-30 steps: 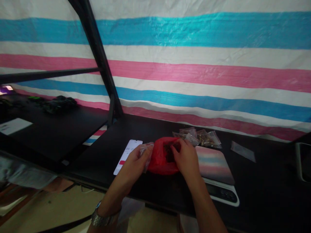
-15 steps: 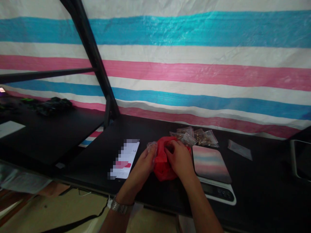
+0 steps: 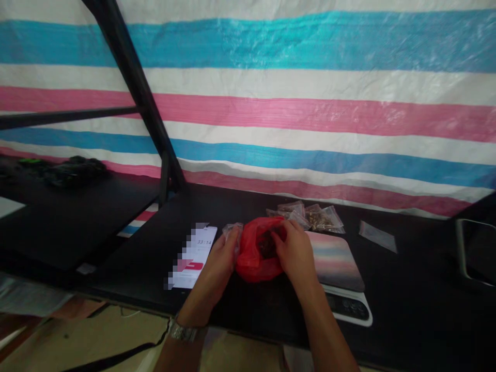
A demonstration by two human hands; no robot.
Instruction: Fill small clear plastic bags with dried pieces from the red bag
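Observation:
A red plastic bag (image 3: 248, 261) stands on the black table between my hands, its mouth spread and dark contents (image 3: 266, 245) showing inside. My right hand (image 3: 295, 247) is closed at the bag's right rim, thumb and fingers bent over the edge; the fingertips are partly hidden. On the other side, my left hand (image 3: 225, 253) pinches a crumpled clear plastic bag (image 3: 234, 228) beside the red bag's left wall. Just behind lie several small zip bags (image 3: 323, 219) filled with brownish bits. A kitchen scale (image 3: 335, 261) sits right of the red bag, partly behind my right hand.
A lit phone (image 3: 197, 253) lies left of my left hand. One flat clear zip bag (image 3: 377, 236) rests right of the scale, and a dark framed device (image 3: 476, 250) is at the right edge. A black metal post (image 3: 135, 82) rises before the striped sheet (image 3: 310, 119).
The red bag's mouth has opened wider, so its dark contents now show. My right hand has shifted to the bag's right rim. The whole view has slid slightly.

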